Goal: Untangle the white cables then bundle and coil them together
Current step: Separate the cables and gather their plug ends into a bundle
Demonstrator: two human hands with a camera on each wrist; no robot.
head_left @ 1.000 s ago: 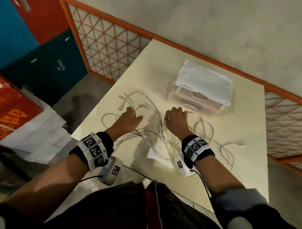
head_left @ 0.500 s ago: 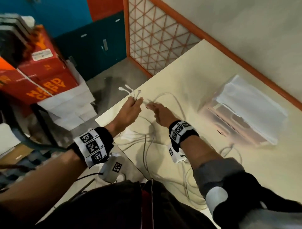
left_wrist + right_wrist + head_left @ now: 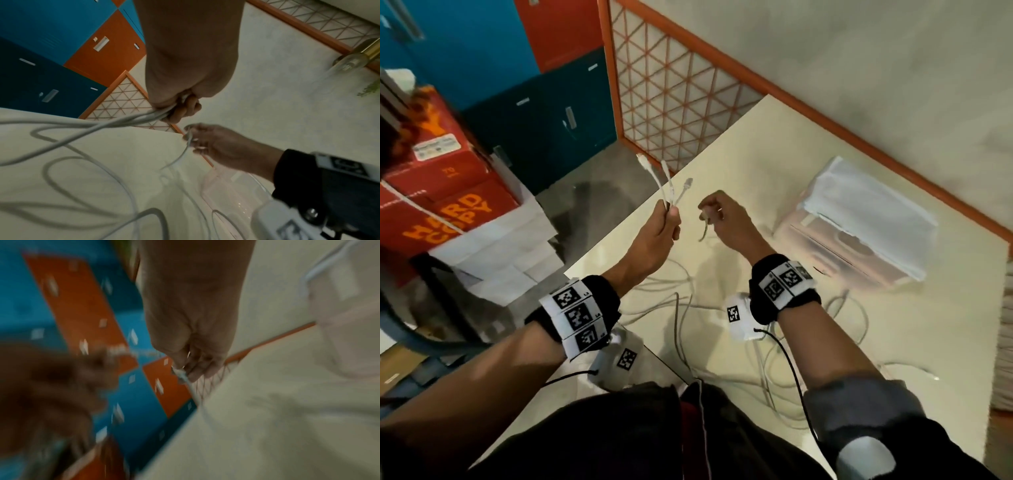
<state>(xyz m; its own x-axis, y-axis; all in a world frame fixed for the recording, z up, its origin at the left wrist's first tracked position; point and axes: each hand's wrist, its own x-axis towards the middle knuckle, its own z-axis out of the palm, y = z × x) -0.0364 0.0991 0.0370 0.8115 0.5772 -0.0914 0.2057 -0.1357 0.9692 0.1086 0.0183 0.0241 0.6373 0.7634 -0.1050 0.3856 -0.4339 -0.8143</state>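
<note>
Several white cables (image 3: 685, 315) lie in loose tangled loops on the cream table (image 3: 774, 192). My left hand (image 3: 666, 222) is raised above the table's left corner and grips three cable ends (image 3: 669, 185), whose plugs stick up past the fingers. In the left wrist view the gripped strands (image 3: 144, 117) trail down to the table. My right hand (image 3: 717, 216) is just to the right, at the same height, pinching one more cable end (image 3: 703, 226) that hangs below it. The right wrist view is blurred; it shows that cable (image 3: 185, 378) between the fingertips.
A pale box with a white folded cloth on top (image 3: 859, 222) stands on the table's right part. An orange lattice screen (image 3: 671, 96) and a grey wall run behind. Left of the table are red cartons (image 3: 441, 192), white paper stacks and blue lockers (image 3: 544, 123).
Both hands rose off the table and shifted left. The left hand lifted the gathered cable ends upright; the right hand picked up another end and brought it beside them.
</note>
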